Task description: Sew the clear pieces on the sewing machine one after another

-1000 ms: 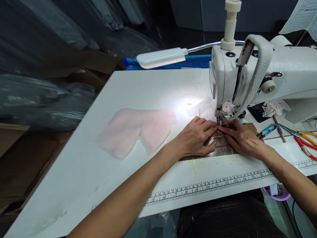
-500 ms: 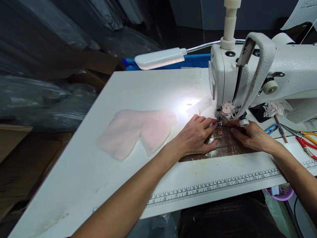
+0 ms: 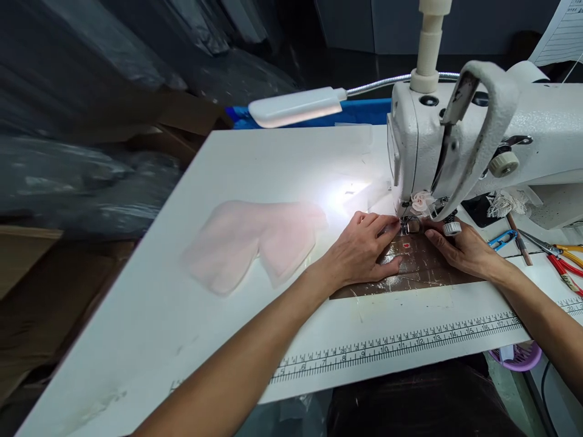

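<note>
Between both hands: brown mat (image 3: 410, 267), under the needle foot (image 3: 410, 226).
Left hand (image 3: 364, 252): flat, pressing mat (so it cannot slide).
Right hand (image 3: 460, 247): flat, fingertips beside foot.
Pink cloth (image 3: 255, 240): left, apart.

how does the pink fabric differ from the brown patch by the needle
The pink fabric is pale and soft-edged; the brown patch is dark and glossy. The pink fabric lies untouched, apart from the hands; the brown patch sits under the left hand and right hand, beside the presser foot. Both lie flat on the white table.
</note>
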The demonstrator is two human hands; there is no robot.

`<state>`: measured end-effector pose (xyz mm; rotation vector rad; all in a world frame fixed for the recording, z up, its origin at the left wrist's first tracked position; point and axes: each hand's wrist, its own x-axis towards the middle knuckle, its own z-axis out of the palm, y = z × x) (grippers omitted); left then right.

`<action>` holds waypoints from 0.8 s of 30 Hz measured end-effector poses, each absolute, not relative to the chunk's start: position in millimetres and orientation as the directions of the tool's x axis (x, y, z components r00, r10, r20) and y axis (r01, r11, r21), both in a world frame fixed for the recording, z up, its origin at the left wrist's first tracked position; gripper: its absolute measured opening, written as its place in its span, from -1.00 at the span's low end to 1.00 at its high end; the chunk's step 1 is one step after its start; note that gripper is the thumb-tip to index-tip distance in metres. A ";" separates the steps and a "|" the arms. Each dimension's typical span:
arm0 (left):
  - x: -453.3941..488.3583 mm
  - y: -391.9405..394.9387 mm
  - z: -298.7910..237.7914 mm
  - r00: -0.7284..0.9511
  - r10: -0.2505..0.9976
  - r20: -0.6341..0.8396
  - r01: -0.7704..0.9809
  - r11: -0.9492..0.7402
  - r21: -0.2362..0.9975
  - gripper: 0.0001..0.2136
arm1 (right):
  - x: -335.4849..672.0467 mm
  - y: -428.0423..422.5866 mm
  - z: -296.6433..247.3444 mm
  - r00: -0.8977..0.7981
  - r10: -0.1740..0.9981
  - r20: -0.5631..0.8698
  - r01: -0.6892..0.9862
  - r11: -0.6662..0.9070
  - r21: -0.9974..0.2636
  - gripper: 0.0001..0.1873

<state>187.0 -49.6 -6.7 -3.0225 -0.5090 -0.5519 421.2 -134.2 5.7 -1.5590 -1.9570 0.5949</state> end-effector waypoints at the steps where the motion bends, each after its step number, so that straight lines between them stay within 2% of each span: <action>1: 186.8 -50.1 -7.7 0.871 0.322 0.371 0.330 -0.943 0.043 -0.60 | 421.5 -135.3 5.8 -0.148 0.975 0.163 0.723 0.219 -0.655 -0.70; 4: 186.3 -51.7 -10.2 0.812 0.393 0.432 0.388 -0.916 0.105 -0.59 | 423.2 -135.6 3.8 -0.100 0.977 0.191 0.736 0.202 -0.647 -0.76; 7: 186.7 -52.1 -11.4 0.774 0.447 0.448 0.412 -0.893 0.180 -0.46 | 424.8 -133.5 0.9 -0.081 0.975 0.205 0.749 0.196 -0.634 -0.79; 10: 188.5 -50.4 -10.7 0.823 0.408 0.396 0.352 -0.912 0.209 -0.39 | 425.0 -132.1 -0.8 -0.070 0.974 0.214 0.767 0.189 -0.613 -0.78; 14: 191.0 -48.6 -7.9 0.860 0.419 0.291 0.365 -0.904 0.223 -0.46 | 424.3 -130.2 -1.3 -0.041 0.982 0.186 0.739 0.155 -0.656 -0.77; 16: 191.1 -51.2 -6.0 0.856 0.450 0.254 0.409 -0.890 0.200 -0.50 | 424.6 -127.8 -0.5 0.010 0.990 0.137 0.644 0.099 -0.759 -0.74; 19: 190.5 -59.4 -1.8 0.837 0.501 0.219 0.487 -0.865 0.118 -0.52 | 426.3 -122.8 4.4 0.097 0.995 0.016 0.382 -0.023 -0.924 -0.65; 22: 192.3 -61.6 4.4 0.834 0.516 0.196 0.526 -0.850 0.001 -0.52 | 429.1 -117.5 13.6 0.138 0.987 -0.087 0.186 -0.112 -0.976 -0.61; 24: 196.0 -52.7 8.9 0.862 0.475 0.179 0.492 -0.867 -0.072 -0.60 | 430.9 -113.2 19.5 0.146 0.984 -0.098 0.184 -0.124 -0.975 -0.62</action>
